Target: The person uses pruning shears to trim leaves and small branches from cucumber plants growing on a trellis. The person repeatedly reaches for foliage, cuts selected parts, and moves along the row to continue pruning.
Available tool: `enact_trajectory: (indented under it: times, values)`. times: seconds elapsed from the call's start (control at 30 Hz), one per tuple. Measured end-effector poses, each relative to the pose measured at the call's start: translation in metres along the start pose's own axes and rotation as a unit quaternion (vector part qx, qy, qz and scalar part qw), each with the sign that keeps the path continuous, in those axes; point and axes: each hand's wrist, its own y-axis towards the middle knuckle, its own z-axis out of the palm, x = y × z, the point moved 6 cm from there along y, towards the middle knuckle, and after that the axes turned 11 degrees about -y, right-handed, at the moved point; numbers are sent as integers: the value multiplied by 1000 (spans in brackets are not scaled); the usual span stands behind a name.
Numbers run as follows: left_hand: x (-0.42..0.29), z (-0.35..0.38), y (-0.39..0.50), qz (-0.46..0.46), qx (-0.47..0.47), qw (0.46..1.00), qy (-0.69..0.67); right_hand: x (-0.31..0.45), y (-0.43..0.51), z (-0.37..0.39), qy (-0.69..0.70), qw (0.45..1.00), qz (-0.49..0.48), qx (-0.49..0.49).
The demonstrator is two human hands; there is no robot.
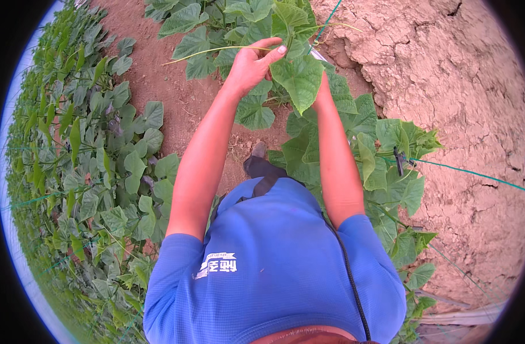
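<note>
Broad-leaved climbing vine plants, cucumber-like, stand before me. My left hand (254, 64) is at the top of one vine, thumb and forefinger close to its stem (290, 39); a thin pale tendril (210, 51) runs out from beside the fingers. Whether the fingertips pinch the stem or a tendril cannot be told. A large green leaf (300, 81) hangs just right of the fingertips. Behind that leaf my right hand (322, 92) is mostly hidden, with only its wrist side showing. A green string (330, 18) rises beside the vine top, with a tendril curled round it.
A dense row of vines (112, 172) fills the left side. On the right, more vines carry a black clip (399, 161) on a green string (469, 168), beside a cracked earth bank (451, 86). Bare soil (180, 99) lies between the rows, near my shoe (259, 149).
</note>
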Motion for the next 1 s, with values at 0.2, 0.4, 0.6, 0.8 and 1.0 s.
enact_trajectory:
  times: [0.2,0.4,0.6,0.8,1.0]
  values:
    - [4,2,34,-109,89,987,-74,-4,13,-9,-93,994,21,53]
    - [-6,13,52,-116,128,985,-22,23,16,-25,-38,996,25,72]
    - [8,26,63,-154,137,976,-73,-12,19,-27,-8,1000,27,3]
    - [24,36,62,-62,234,970,12,-40,22,-18,321,940,104,-59]
    - [66,43,85,-138,305,940,-63,-7,-2,-11,296,942,84,-135]
